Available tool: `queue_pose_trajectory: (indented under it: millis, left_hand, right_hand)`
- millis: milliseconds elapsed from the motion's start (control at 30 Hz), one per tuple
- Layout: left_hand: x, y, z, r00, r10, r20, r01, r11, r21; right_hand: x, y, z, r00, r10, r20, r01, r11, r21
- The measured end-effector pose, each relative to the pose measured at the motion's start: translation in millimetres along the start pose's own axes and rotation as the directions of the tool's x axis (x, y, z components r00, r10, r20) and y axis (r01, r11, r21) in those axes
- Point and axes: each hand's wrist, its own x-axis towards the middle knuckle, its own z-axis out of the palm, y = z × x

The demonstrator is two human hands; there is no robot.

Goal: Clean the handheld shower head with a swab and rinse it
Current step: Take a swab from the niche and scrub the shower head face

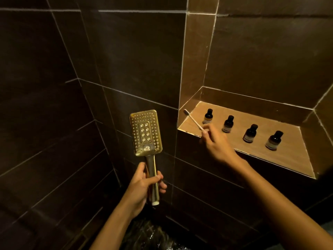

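The bottles (228, 123) bore unreadable labels. The left hand (144, 184) gripped the upright shower head (145, 132); the right hand (218, 145) pinched the swab (194, 121).

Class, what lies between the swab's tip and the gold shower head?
Only bare dark wall tile, in the head view, separates the swab and the shower head.

The left hand (144, 184) and the right hand (217, 144) are both bare. Behind each hand, the wrist and forearm are bare too, slim and smooth all the way back to the frame edge. The left thumbnail is cut short. Dim, warm light hides finer detail.
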Motion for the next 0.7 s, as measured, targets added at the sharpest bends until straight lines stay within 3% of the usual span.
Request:
queue_pose_trajectory:
  millis: [167,333,533,633,700]
  left_hand:
    - [-14,-5,-33,0.988,0.066,-0.137,-0.051,0.993,0.109]
    - [-28,-10,-66,0.964,0.116,-0.239,-0.045,0.958,0.284]
    - [-45,-20,-100,0.932,0.187,-0.311,-0.047,0.912,0.408]
    - [-52,-24,-109,0.927,0.201,-0.317,-0.038,0.891,0.453]
    - [-56,-26,-116,0.925,0.203,-0.321,-0.033,0.885,0.465]
  right_hand:
    - [-41,-55,40,0.973,-0.222,0.059,0.210,0.965,0.159]
    - [-59,-85,90,0.885,-0.385,0.261,0.368,0.923,0.116]
    - [-56,-96,129,0.761,-0.510,0.402,0.541,0.840,0.043]
    - [-53,-100,140,0.740,-0.548,0.389,0.582,0.812,0.036]
    - [-45,-100,145,0.793,-0.543,0.277,0.565,0.825,0.002]
